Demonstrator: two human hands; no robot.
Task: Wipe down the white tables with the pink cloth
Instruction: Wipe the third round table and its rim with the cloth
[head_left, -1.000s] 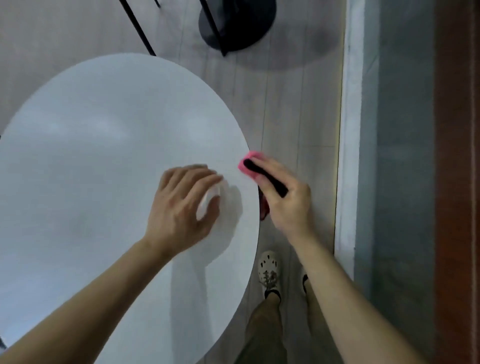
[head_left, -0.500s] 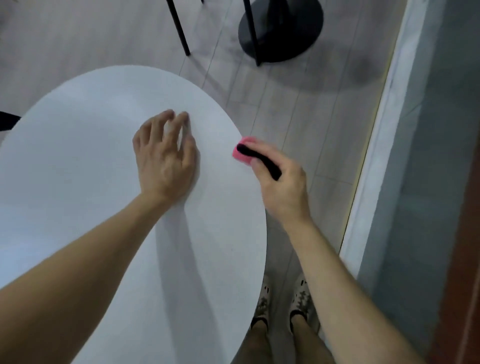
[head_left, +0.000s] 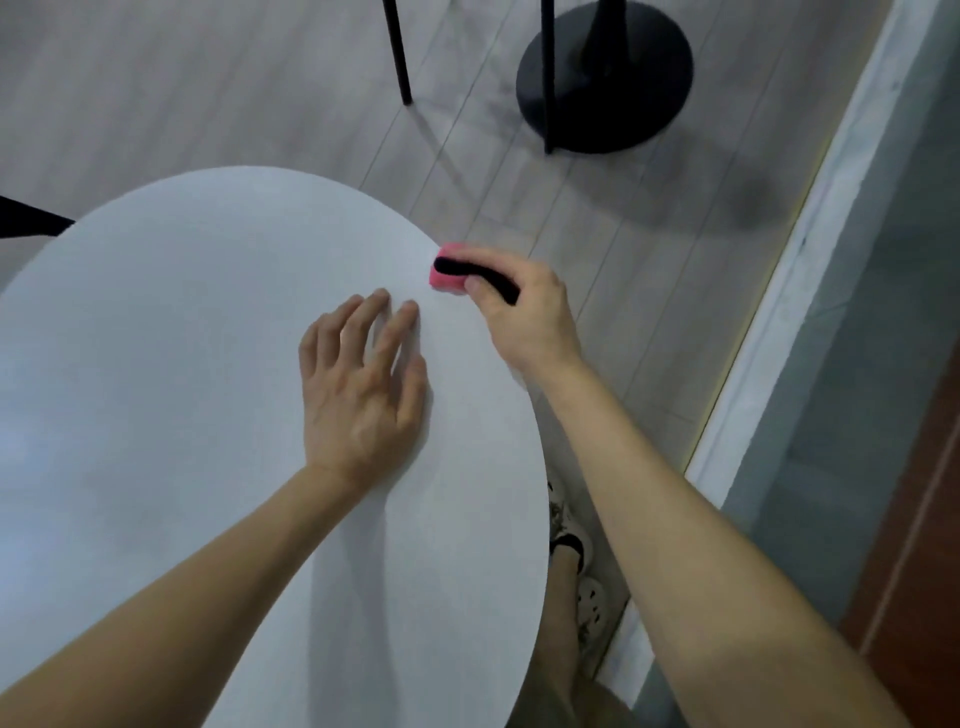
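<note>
Two hands over the white table (head_left: 156, 338): left hand (head_left: 358, 395) flat, grip released; right hand (head_left: 524, 317) grip grasping the pink cloth (head_left: 445, 280) at the table's right rim, mid-frame, where an outward stroke could slip it off the edge.

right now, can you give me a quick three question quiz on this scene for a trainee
1. True or false: the left hand grips the pink cloth.
2. Where on the white table is the pink cloth? A: its middle; B: its right edge; C: its near edge.
3. What dark thing stands on the floor beyond the table?
Key: 1 false, the right hand grips it; 2 B; 3 a black round base.
</note>
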